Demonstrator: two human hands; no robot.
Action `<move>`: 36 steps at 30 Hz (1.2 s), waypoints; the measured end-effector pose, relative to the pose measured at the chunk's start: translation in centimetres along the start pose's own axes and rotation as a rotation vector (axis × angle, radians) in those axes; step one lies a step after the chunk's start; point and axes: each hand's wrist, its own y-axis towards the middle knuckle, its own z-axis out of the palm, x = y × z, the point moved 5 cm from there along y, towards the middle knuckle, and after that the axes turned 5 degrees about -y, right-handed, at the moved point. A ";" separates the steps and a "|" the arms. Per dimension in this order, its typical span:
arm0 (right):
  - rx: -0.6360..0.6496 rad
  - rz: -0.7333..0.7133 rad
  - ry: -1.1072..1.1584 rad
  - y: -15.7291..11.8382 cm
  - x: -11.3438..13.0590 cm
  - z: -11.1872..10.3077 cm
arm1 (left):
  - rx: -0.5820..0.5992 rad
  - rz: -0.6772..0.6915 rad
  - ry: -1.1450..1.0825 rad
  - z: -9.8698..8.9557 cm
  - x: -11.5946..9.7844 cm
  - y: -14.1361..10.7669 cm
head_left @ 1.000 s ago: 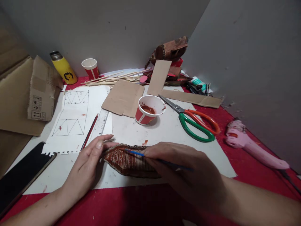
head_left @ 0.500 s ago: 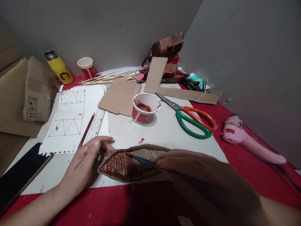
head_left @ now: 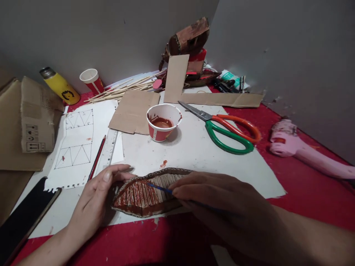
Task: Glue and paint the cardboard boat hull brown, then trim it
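Observation:
A small boat-shaped cardboard piece [head_left: 163,201] with a ridged inside lies on white paper at the near edge. Wet reddish-brown paint covers much of its left half; the ridges farther right are pale. My right hand [head_left: 219,199] pinches a blue-handled paintbrush [head_left: 159,187], its tip down on the painted ridges. The right end of the boat piece is hidden under that hand. Beside the left end rests my left hand [head_left: 97,192], open, fingers stretched along the far rim and seemingly touching it. Beyond stands a paper cup [head_left: 158,133] with brown paint inside.
Scissors [head_left: 229,136] lie right of the cup, a pink glue gun [head_left: 299,147] farther right. Cardboard pieces [head_left: 133,111], wooden sticks [head_left: 122,90], another cup [head_left: 91,79] and a yellow bottle [head_left: 62,87] are behind. Left are a drawing sheet [head_left: 77,135], pencil [head_left: 97,159] and phone [head_left: 30,214].
The view has shifted slightly. The brush and my right hand have moved a little over the ridges, and more of the left half looks streaked with paint. My left hand stays by the rim.

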 end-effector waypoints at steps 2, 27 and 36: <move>-0.006 0.002 -0.001 0.0 -0.2 0.1 | -0.006 -0.005 0.000 0.0 0.0 0.0; -0.036 0.058 -0.155 -0.4 -0.6 -1.1 | 0.063 -0.022 0.014 -0.2 0.5 0.2; -0.059 0.058 -0.130 -0.3 -0.8 -1.0 | 0.073 -0.005 -0.020 -0.4 0.9 0.3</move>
